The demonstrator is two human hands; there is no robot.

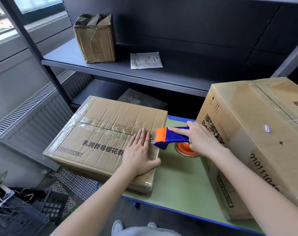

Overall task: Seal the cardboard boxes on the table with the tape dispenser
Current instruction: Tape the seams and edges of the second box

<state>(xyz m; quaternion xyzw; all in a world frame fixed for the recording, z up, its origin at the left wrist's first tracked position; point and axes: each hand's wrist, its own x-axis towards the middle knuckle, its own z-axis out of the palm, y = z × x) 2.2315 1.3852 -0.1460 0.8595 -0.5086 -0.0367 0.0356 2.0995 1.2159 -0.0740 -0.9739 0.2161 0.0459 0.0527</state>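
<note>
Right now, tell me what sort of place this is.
Probably a stockroom or packing area: grey metal shelving holds a taped parcel, a flat carton and a tall carton sit on the table, and the right hand grips a tape dispenser.

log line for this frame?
step: taping flat box seam | left hand: flat on box top | right hand: holds tape dispenser at seam's right end | tall box: on table, right

Tape roll point(185, 150) half behind the right hand point(201, 138) — tall box point(247, 133) edge-cropped.
</note>
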